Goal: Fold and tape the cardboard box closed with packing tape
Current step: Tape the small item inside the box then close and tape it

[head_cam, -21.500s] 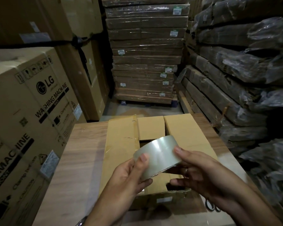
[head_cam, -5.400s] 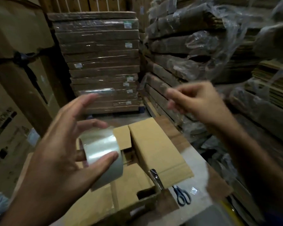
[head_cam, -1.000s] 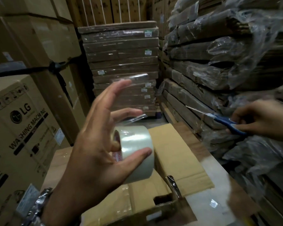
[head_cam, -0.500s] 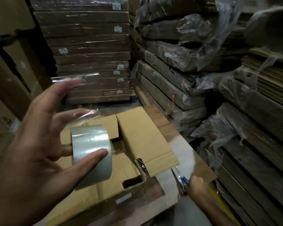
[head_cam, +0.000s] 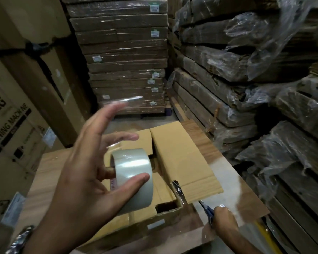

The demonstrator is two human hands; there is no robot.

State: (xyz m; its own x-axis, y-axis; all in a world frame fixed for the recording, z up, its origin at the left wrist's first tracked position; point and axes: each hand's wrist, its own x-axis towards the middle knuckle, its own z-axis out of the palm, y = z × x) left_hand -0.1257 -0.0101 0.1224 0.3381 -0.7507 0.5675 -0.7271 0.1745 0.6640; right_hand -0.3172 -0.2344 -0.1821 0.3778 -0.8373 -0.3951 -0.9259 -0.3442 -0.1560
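Box (head_cam: 180,162) on table (head_cam: 224,153), flaps unsealed. Left hand (head_cam: 84,171) pinches tape roll (head_cam: 132,178), cut strip (head_cam: 128,99) stuck to raised fingertip. Right hand (head_cam: 224,216) closed on scissors (head_cam: 206,210). Risk: dangling strip folding onto itself.

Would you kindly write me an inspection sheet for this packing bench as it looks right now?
Surface: wooden table, partly glossy at right.
Job's things: cardboard box with flaps open; tape roll; cut tape strip stuck to a fingertip.
Clutter: scissors at the box's near right corner.
Grippers: left hand holds the roll; right hand on the scissors.
Cables: nothing seen.
Surroundings: wrapped flat cartons stacked behind and right; washing machine carton left.
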